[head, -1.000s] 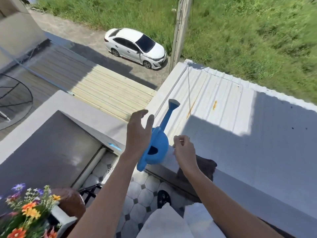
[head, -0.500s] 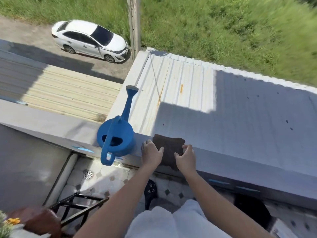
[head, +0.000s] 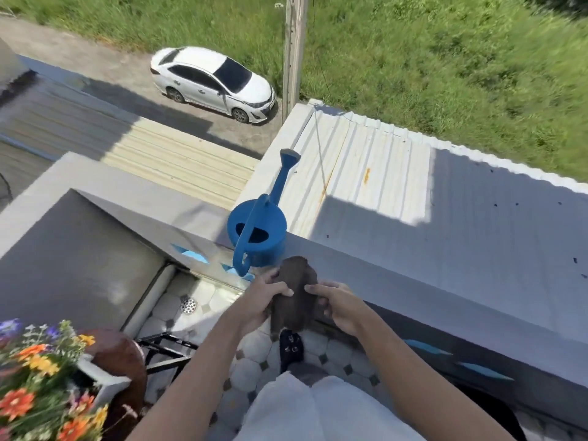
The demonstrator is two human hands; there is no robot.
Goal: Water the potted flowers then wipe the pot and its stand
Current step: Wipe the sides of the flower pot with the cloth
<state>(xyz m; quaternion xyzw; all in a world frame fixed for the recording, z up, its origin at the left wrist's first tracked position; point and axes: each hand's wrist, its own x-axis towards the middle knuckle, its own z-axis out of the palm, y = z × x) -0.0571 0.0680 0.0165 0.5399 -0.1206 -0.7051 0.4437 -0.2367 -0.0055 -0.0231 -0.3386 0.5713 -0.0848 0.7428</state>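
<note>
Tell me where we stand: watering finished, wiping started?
Watering looks finished: the blue watering can stands on the wall ledge, untouched. In hand: the left hand and right hand both grip the brown cloth, lifted off the ledge. Left: wiping has not begun; the potted flowers and the black stand sit at lower left, away from the cloth.

The watering can stands on the ledge, spout toward the roof behind. Just before it, both hands hold the cloth between them. The flowers are at lower left, above the tiled floor.
</note>
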